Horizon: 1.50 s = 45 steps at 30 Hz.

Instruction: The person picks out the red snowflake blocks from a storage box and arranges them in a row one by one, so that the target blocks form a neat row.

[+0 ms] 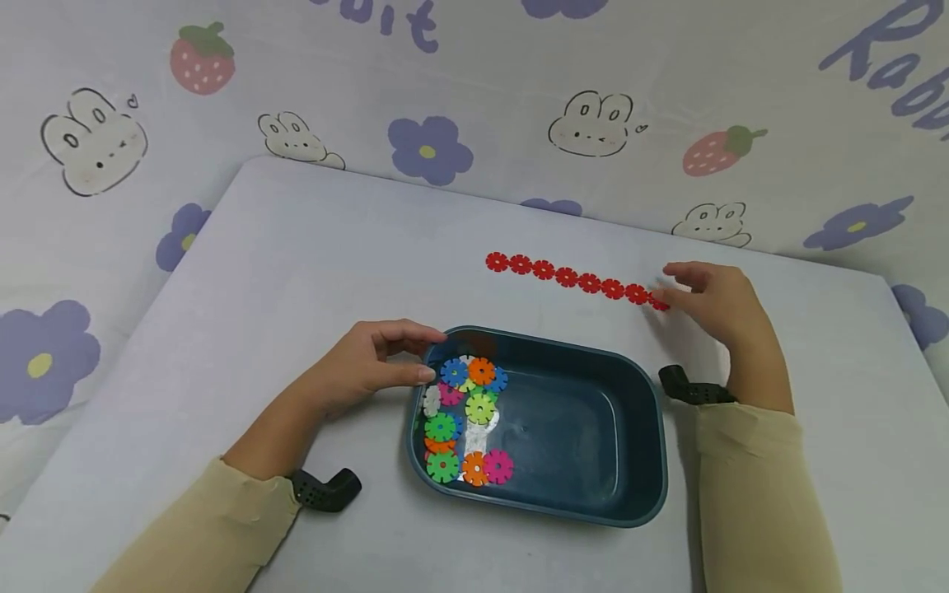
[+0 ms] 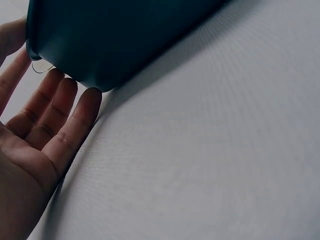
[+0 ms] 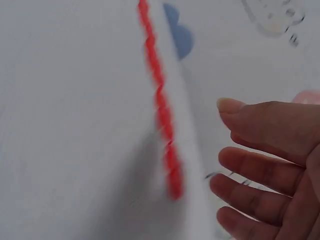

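Observation:
A dark blue-green plastic bin point(image 1: 549, 428) stands on the table. At its upper left corner my left hand point(image 1: 371, 358) grips the rim; in the left wrist view, fingertips touch the outer wall of the bin point(image 2: 115, 40). Inside, colourful flower-shaped snap discs point(image 1: 442, 427) gather at the left end. Behind the bin runs a slanting row of several red flower-shaped discs point(image 1: 567, 277), touching or linked. Above its right end hovers my right hand point(image 1: 712, 301), partly covering the last disc. In the right wrist view that hand's fingers point(image 3: 260, 162) are spread apart and hold nothing.
White cloth covers the table point(image 1: 334, 239), whose far edge meets a patterned curtain point(image 1: 489, 99) with rabbits, strawberries and purple flowers. A black wrist device point(image 1: 326, 490) sits on the left wrist, and another black device point(image 1: 693, 387) on the right.

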Tool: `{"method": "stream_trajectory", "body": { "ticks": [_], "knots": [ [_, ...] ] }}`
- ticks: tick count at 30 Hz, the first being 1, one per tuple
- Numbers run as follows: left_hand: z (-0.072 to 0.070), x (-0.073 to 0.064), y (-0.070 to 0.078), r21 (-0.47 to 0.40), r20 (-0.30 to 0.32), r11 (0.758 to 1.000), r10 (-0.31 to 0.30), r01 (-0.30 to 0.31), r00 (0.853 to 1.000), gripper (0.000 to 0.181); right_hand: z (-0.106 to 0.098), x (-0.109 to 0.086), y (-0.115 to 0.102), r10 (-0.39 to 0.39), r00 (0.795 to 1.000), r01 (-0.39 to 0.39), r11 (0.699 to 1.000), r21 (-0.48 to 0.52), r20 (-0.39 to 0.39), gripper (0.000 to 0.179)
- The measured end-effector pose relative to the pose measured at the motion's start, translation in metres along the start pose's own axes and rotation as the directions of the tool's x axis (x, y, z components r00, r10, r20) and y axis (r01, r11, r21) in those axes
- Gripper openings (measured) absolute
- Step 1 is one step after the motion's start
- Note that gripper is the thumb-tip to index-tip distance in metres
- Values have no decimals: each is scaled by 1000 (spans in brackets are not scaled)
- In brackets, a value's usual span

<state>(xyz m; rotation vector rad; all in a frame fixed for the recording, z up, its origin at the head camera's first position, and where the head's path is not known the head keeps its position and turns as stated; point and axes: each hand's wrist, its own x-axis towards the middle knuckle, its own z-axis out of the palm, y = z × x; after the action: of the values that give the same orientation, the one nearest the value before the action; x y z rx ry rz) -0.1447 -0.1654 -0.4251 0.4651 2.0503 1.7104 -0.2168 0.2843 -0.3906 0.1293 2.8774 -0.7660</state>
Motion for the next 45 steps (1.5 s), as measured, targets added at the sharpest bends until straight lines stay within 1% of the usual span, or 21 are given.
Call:
{"method": "stream_trajectory", "body": {
  "ticks": [3, 6, 7, 8, 10, 12, 13, 14, 17, 20, 22, 24, 27, 29, 31, 33, 37, 39, 40, 44, 45],
  "knots": [
    [0, 0, 0, -2, 3, 1000, 0, 0, 1000, 38, -15, -16, -24, -97, 993, 97, 995, 6, -65, 56],
    [0, 0, 0, -2, 5, 1000, -3, 3, 1000, 38, -29, -39, -54, -242, 961, 249, 968, 34, -134, 46],
    [1, 1, 1, 1, 6, 1000, -5, 5, 1000, 38, -32, -48, -65, -318, 936, 328, 943, 48, -151, 40],
    [1, 1, 1, 3, 8, 1000, -6, 6, 1000, 39, -34, -56, -75, -402, 901, 416, 907, 61, -162, 37],
    [1, 2, 1, 10, 9, 1000, -9, 8, 1000, 39, -34, -73, -95, -557, 817, 573, 814, 96, -147, 36],
    [2, 3, 1, 19, 13, 1000, -3, 3, 1000, 40, -30, -86, -114, -680, 729, 682, 714, 157, -74, 39],
    [2, 3, 1, 18, 15, 1000, -2, 2, 1000, 41, -26, -90, -122, -722, 692, 710, 676, 196, -17, 40],
    [3, 4, 1, 18, 16, 1000, 2, -2, 1000, 41, -21, -93, -131, -743, 667, 717, 658, 230, 49, 39],
    [3, 5, 0, 16, 19, 1000, 14, -14, 1000, 40, 0, -96, -155, -743, 608, 675, 669, 311, 279, 34],
    [2, 6, -1, 12, 19, 1000, 28, -28, 999, 38, 27, -93, -174, -721, 506, 654, 678, 334, 473, 35],
    [1, 6, -1, 10, 21, 999, 34, -34, 999, 38, 46, -90, -181, -696, 426, 652, 679, 338, 578, 33],
    [0, 6, -2, 9, 21, 999, 39, -39, 999, 37, 64, -87, -185, -659, 359, 647, 686, 332, 661, 30],
    [0, 7, -2, 13, 20, 999, 39, -39, 999, 37, 85, -83, -186, -574, 293, 617, 724, 307, 765, 26],
    [0, 7, -3, 11, 17, 999, 40, -40, 999, 37, 93, -82, -186, -527, 268, 596, 748, 291, 807, 25],
    [0, 7, -3, 8, 15, 999, 39, -39, 999, 37, 99, -80, -185, -496, 265, 585, 764, 272, 827, 27],
    [0, 7, -4, 3, 15, 999, 41, -41, 999, 37, 101, -79, -185, -487, 285, 590, 768, 249, 825, 30],
    [-1, 6, -5, -3, 19, 999, 54, -54, 998, 39, 104, -78, -185, -499, 363, 608, 767, 205, 787, 41],
    [-1, 6, -6, -5, 19, 998, 56, -56, 998, 39, 105, -78, -185, -514, 381, 619, 760, 201, 769, 44],
    [-1, 5, -6, -6, 19, 998, 55, -55, 998, 39, 107, -78, -186, -520, 378, 624, 754, 203, 766, 45],
    [-1, 4, -7, -8, 10, 999, 43, -43, 999, 39, 112, -79, -187, -510, 331, 632, 745, 215, 794, 40],
    [-1, 4, -7, -9, 8, 999, 43, -43, 999, 39, 113, -80, -187, -504, 328, 634, 744, 210, 799, 38]
  ]
}}
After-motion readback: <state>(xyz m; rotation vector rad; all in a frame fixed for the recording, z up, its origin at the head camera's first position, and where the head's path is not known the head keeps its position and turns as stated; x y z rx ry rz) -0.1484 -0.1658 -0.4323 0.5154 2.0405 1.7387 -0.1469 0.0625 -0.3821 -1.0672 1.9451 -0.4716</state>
